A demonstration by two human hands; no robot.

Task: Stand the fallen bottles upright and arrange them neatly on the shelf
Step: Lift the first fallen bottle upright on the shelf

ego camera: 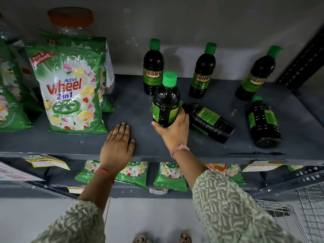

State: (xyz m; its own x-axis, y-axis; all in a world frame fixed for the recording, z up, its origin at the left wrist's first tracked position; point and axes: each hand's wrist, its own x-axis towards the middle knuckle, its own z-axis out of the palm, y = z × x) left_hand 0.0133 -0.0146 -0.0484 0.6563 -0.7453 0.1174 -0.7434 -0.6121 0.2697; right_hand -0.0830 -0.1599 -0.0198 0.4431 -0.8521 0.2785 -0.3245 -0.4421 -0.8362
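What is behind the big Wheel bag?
Behind the Wheel bag stands another green packet and a clear jar with an orange lid. The bag hides their lower parts.

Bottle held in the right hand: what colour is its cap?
Bright green cap, on the dark bottle; clearest in the head view.

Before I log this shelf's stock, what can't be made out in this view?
- Held dark green-capped bottle: its base, wrapped by the right hand.
- Fallen dark bottle behind it: its cap, mostly hidden by the held bottle.
- Orange-lidded clear jar: its body, behind the green detergent bag.
- Yellow price tags: print too small.
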